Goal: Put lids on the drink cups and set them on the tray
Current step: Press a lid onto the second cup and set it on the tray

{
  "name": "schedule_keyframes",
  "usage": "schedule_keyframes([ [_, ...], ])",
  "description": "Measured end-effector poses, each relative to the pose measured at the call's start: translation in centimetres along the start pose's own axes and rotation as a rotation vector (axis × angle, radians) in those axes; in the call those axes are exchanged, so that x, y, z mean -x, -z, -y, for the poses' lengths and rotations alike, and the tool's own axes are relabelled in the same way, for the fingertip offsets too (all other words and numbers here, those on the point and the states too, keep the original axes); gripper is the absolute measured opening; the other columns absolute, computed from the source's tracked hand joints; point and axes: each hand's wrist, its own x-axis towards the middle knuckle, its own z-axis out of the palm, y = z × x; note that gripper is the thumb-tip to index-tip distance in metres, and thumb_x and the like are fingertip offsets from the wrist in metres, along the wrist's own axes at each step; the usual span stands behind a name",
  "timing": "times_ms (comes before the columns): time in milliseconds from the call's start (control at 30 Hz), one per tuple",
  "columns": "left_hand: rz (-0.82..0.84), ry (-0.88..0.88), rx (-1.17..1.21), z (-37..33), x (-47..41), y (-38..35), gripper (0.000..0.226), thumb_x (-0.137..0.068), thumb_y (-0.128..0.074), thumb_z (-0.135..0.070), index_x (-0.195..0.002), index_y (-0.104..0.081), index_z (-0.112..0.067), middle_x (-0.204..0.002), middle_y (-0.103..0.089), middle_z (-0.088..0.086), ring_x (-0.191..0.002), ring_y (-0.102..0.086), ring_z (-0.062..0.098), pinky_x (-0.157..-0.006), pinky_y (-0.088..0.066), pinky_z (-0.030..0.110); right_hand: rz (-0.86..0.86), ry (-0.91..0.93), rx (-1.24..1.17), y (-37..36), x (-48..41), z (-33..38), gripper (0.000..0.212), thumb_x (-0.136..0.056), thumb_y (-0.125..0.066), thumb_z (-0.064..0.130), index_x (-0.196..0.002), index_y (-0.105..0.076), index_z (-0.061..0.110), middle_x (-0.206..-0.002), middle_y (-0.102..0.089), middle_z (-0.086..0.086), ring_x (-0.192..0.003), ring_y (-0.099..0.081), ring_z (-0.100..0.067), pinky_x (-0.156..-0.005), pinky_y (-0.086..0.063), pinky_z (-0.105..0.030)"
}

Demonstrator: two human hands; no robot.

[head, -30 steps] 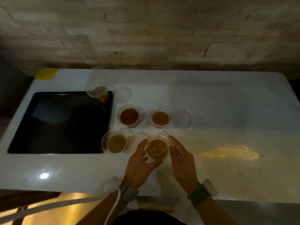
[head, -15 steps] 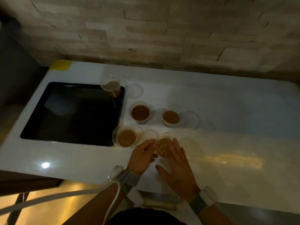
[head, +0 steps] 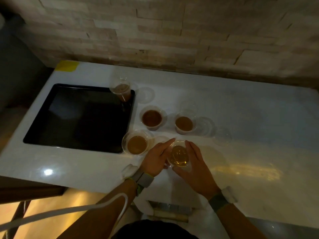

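Note:
A clear cup of brown drink (head: 179, 155) stands near the counter's front edge, with a clear lid resting on it. My left hand (head: 156, 158) cups its left side and my right hand (head: 195, 161) its right side, fingers stretched along the rim. Three open cups stand nearby: one (head: 137, 144) beside the tray's near right corner, one (head: 151, 119) behind it, one (head: 183, 124) further right. Another cup (head: 121, 90) stands in the far right corner of the black tray (head: 77, 116).
Loose clear lids lie on the white counter (head: 241, 118): one (head: 146, 94) right of the tray cup, others (head: 205, 126) right of the open cups. A stone-tile wall runs along the back. A yellow tape patch (head: 67, 65) marks the far left corner.
The view has shifted right and down. My right hand moved from flat over the cup to its right side, and the lidded top now shows between both hands.

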Motion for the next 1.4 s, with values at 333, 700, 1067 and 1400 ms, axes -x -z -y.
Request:
schedule_keyframes([
  [333,0.063,0.277,0.357,-1.1,-0.5,0.1,0.024,-0.101,-0.046,-0.033,-0.108,-0.058,-0.053,-0.110,-0.065,-0.008,-0.077,-0.073,0.024,-0.054,-0.059,0.033,0.025,-0.097,-0.309,-1.2,-0.4,-0.6,0.098,-0.067,-0.070,0.072,-0.145,-0.015,0.047,-0.139,-0.017,0.041,-0.126,-0.031,0.019,-0.088,-0.037,-0.004],
  [700,-0.062,0.226,0.434,0.0,-0.9,-1.3,0.028,-0.099,-0.046,-0.040,-0.122,-0.062,-0.041,-0.115,-0.067,-0.014,-0.107,-0.062,0.013,-0.072,-0.062,0.036,0.062,-0.136,-0.341,0.2,-0.4,1.2,0.100,-0.064,-0.067,0.077,-0.143,-0.018,0.042,-0.139,-0.031,0.019,-0.122,-0.042,0.000,-0.096,-0.037,-0.012],
  [1067,-0.031,-0.054,0.165,0.7,-1.4,-1.8,0.033,-0.104,-0.038,-0.023,-0.132,-0.048,-0.037,-0.133,-0.054,-0.010,-0.125,-0.051,0.003,-0.107,-0.039,0.017,0.076,-0.242,-0.473,-0.8,-0.5,0.8,0.100,-0.064,-0.081,0.062,-0.142,-0.024,0.038,-0.146,-0.038,0.009,-0.127,-0.042,0.001,-0.106,-0.042,-0.026],
  [1400,0.073,0.005,0.253,0.2,-1.7,-0.5,0.036,-0.104,-0.038,-0.028,-0.137,-0.050,-0.038,-0.132,-0.058,-0.005,-0.118,-0.058,0.009,-0.100,-0.051,0.035,0.119,-0.261,-0.662,-0.9,-0.2,0.7,0.097,-0.065,-0.086,0.047,-0.136,-0.021,0.057,-0.131,-0.038,0.042,-0.124,-0.042,0.012,-0.094,-0.037,-0.002],
])
